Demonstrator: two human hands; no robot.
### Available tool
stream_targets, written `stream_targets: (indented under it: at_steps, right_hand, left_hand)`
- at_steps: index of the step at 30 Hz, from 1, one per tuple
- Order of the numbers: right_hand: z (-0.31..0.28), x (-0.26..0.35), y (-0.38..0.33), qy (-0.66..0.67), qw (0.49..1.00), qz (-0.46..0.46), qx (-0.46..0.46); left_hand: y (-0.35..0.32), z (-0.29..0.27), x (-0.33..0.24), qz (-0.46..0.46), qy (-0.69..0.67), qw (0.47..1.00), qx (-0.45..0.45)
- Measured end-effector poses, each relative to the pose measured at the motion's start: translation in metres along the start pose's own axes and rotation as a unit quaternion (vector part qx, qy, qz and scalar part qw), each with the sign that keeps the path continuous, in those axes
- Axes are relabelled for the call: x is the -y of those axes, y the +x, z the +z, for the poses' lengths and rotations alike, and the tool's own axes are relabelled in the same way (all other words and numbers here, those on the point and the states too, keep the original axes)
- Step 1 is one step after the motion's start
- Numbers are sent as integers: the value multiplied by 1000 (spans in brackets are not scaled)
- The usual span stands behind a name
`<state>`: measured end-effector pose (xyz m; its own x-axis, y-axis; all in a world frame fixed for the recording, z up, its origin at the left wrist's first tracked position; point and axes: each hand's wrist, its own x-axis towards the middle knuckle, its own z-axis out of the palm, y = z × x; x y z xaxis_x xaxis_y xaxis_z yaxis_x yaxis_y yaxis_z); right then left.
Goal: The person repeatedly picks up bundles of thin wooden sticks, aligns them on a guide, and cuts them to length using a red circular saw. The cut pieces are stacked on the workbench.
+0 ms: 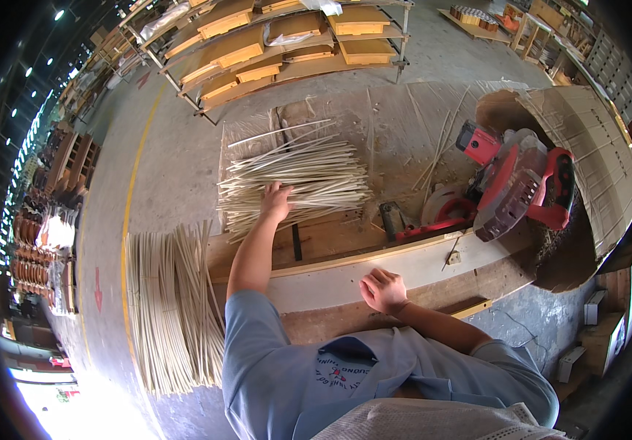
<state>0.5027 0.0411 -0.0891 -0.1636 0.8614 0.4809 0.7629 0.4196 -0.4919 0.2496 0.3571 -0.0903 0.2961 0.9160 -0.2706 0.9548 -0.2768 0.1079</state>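
Note:
My left hand (278, 202) reaches over a loose pile of thin pale wooden sticks (323, 172), its fingers bent down and closed on some at the pile's near side. How many it grips is hidden. My right hand (384, 291) is curled in a loose fist above the near edge of the workbench, over a long pale board (316, 286), with nothing visible in it. A red miter saw (514, 176) stands to the right of the pile. A large bundle of similar long sticks (162, 308) hangs or stands at the left, beside my left arm.
A few stray sticks (444, 143) lie on the plastic-covered surface behind the saw. Bent cardboard (587, 161) surrounds the saw's right side, with sawdust near it. Beyond the bench, a rack (286, 66) carries yellowish wooden pieces. A yellow line (134, 191) crosses the floor on the left.

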Motion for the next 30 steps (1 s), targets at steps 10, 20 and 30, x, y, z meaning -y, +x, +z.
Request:
stream_targets:
  at_steps: [10, 20, 30]
  right_hand:
    - [5, -1, -1, -11, 1000, -18, -7]
    - [6, 2, -3, 8, 1000, -7, -2]
    - [8, 1, -7, -10, 1000, -9, -2]
  left_hand:
    - [-54, -13, -25, -72, 46, 995, 45]
    - [-236, 9, 15, -130, -126, 870, -458]
    - [-365, 40, 57, -402, 83, 843, -346]
